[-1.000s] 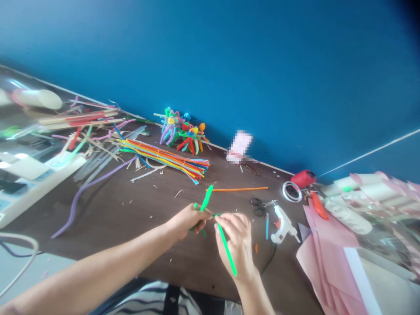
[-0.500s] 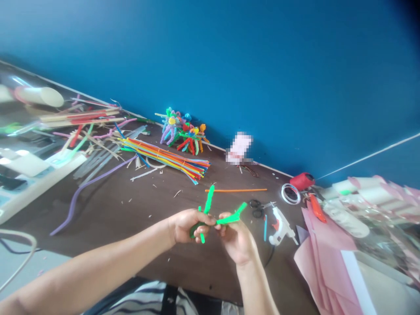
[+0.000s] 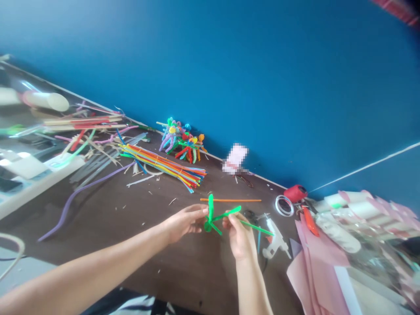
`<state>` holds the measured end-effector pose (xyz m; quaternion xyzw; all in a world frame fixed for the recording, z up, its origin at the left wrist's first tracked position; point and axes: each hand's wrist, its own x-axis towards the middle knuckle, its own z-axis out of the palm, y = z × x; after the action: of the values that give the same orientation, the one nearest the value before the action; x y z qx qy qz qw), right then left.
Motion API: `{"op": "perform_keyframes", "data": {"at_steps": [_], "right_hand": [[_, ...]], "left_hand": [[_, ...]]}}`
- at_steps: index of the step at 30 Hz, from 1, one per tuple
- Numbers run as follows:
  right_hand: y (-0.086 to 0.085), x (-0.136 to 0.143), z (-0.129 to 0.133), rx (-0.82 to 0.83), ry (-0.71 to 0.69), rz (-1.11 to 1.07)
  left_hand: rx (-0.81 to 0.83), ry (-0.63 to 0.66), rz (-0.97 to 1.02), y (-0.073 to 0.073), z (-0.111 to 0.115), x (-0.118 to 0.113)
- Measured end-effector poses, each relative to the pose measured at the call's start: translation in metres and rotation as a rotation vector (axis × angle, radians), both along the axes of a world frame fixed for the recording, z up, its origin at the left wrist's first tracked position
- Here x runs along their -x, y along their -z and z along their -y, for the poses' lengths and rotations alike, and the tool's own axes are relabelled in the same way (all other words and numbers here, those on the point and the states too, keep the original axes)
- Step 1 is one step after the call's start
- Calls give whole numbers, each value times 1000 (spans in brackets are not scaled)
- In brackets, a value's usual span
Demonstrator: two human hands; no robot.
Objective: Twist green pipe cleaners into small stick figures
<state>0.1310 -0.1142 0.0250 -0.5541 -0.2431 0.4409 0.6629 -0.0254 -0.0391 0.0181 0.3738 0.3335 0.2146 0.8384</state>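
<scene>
Bright green fuzzy pipe cleaners [image 3: 211,205] are twisted together into a small shape between my two hands. My left hand [image 3: 187,224] pinches this shape from the left, thumb at its upright loop. My right hand [image 3: 239,236] closes its fingers and thumb around a green strand on the other side. From that grip a thin green length [image 3: 257,227] sticks out to the right, over the glue gun. Whether it is one piece with the rest is hidden by my fingers. Just beyond the hands lies a straight orange pipe cleaner [image 3: 231,200].
A bundle of coloured pipe cleaners [image 3: 164,162] and finished-looking colourful pipe-cleaner figures [image 3: 185,142] sit toward the wall. Right: white glue gun [image 3: 276,239], black-handled scissors [image 3: 252,216], tape roll [image 3: 284,205], red thread spool [image 3: 295,193], pink sheets [image 3: 315,271]. Left: white power strip [image 3: 42,179], loose strips.
My hands have moved slightly apart, and the green shape has turned, showing its upright loop and a long strand to the right. The view has shifted slightly.
</scene>
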Motion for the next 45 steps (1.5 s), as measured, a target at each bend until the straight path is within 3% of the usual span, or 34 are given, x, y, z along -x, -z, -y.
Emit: {"op": "perform_keyframes", "data": {"at_steps": [2,4,7,10,14,17,23,27,33,36,39,45], "right_hand": [[-1,-3,-4,-2,10,-17],[-1,-4,-8,-6,-1,-55],[1,-4,-14,-10,-43,-90],[3,-4,-18,-2,-81,-95],[0,-5,-20,11,-133,-79],[-6,-7,-21,-8,-148,-34],[-9,-14,-27,-44,-123,-3],[-1,-15,-33,-81,-187,-60],[17,-12,-42,-105,-315,-227],[25,-15,-43,-116,-391,-272],[29,-22,-39,-69,-494,-238],[25,-33,-26,99,-579,-36]], "left_hand": [[-260,-152,-67,-1,-1,0],[-497,-193,-92,-1,-2,-2],[-728,-108,-84,2,-4,-8],[-816,3,-82,9,-9,-18],[-735,128,-53,10,-18,-33],[-707,118,-62,2,-22,-40],[-308,20,131,-10,-21,-48],[-81,72,228,-2,-24,-49],[131,112,324,22,-32,-50],[134,132,341,31,-35,-50],[34,227,352,33,-37,-47],[-334,526,80,15,-41,-30]]}}
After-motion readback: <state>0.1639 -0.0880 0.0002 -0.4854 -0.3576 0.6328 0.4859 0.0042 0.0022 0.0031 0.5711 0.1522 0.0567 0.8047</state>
